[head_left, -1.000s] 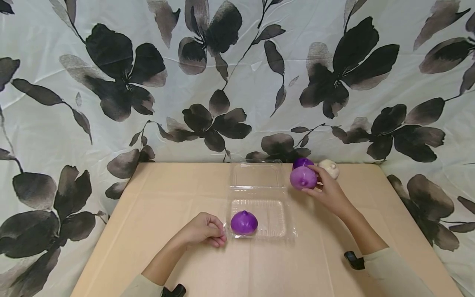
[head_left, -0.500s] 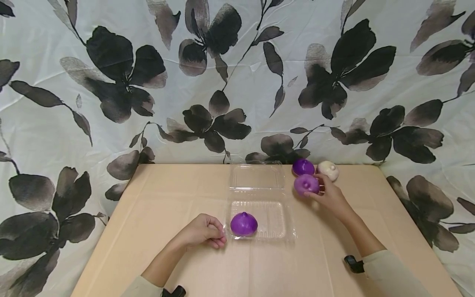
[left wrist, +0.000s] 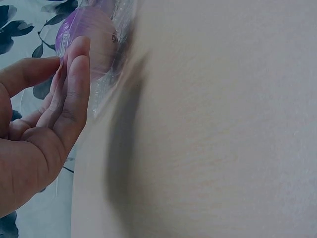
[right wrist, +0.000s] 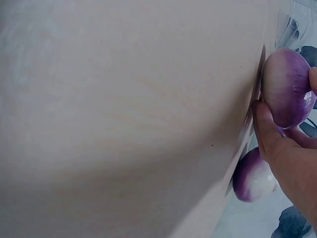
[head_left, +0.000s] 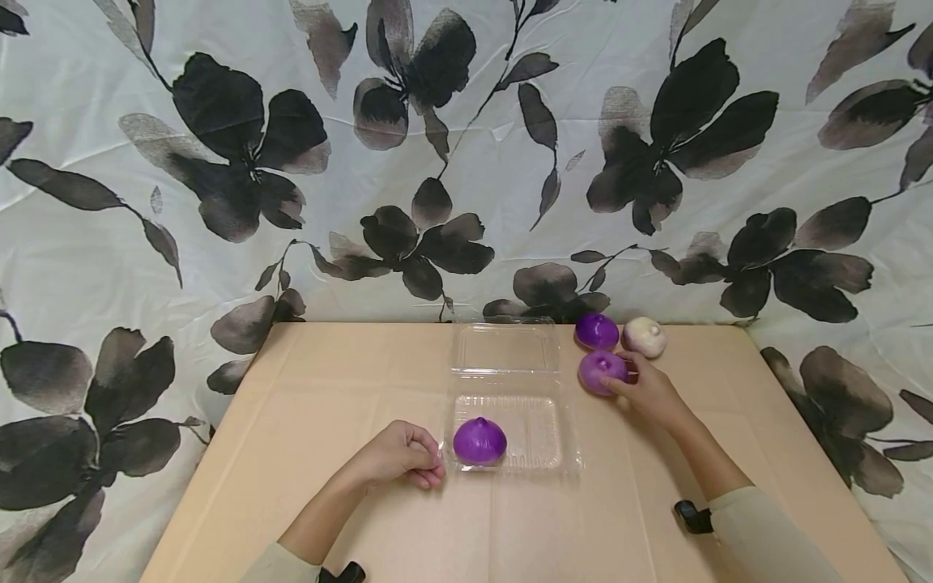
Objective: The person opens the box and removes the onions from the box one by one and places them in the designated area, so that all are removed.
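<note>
Against the flower-printed cloth backdrop (head_left: 466, 162) stands a tan worktop (head_left: 328, 389), and on it an open clear plastic clamshell box (head_left: 510, 421), its lid laid flat toward the cloth. A purple onion-shaped toy (head_left: 479, 440) sits in the near-left corner of the box's tray. To the right of the box lie another purple bulb (head_left: 596, 330) and a white bulb (head_left: 645, 336), close together.

The right hand (head_left: 649, 393) has its fingers (right wrist: 265, 126) curled round a third purple bulb (head_left: 601, 371), which rests on the worktop just right of the box. The left hand (head_left: 397, 455) rests beside the tray with loosely curled fingers (left wrist: 74, 94) touching its wall and gripping nothing.

The held bulb looks smooth, light and rigid, likely slippery; a grasp across its widest part seems safest.

The right wrist view shows its pale underside and the thumb beneath, hidden from the head view. The left wrist view shows the fingertips against the thin plastic.
</note>
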`<state>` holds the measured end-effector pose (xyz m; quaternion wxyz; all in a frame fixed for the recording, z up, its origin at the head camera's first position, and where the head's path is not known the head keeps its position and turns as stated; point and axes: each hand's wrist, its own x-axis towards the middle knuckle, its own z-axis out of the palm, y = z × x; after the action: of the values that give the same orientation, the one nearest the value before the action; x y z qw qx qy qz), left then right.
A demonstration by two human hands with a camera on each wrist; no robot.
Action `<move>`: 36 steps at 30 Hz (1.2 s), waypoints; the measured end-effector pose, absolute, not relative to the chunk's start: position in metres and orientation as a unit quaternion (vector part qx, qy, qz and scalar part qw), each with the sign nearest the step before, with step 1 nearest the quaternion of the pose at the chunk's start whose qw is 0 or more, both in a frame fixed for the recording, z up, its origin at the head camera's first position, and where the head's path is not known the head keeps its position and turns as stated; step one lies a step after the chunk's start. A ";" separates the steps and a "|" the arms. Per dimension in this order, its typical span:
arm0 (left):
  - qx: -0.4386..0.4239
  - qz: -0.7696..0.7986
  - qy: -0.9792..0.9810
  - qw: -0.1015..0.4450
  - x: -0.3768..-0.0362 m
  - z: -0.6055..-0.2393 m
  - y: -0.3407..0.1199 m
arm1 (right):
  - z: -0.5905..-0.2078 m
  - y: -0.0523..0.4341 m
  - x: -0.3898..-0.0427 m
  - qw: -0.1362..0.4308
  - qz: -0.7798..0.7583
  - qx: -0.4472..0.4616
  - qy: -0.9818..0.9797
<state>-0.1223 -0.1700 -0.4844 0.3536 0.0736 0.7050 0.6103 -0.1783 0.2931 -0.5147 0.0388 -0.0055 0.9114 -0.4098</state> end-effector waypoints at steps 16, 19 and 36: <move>0.069 0.614 0.704 0.350 -0.126 -0.485 -0.166 | -0.511 0.296 -0.187 0.046 -0.383 0.006 0.923; 0.068 0.614 0.705 0.348 -0.127 -0.485 -0.165 | -0.511 0.298 -0.188 0.052 -0.380 0.006 0.923; 0.070 0.614 0.705 0.347 -0.128 -0.485 -0.165 | -0.517 0.300 -0.190 0.062 -0.385 0.000 0.921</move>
<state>-0.1276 -0.1648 -0.4849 0.3472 0.0703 0.7051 0.6143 -0.1897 0.2999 -0.5168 0.0616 -0.0003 0.9209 -0.3849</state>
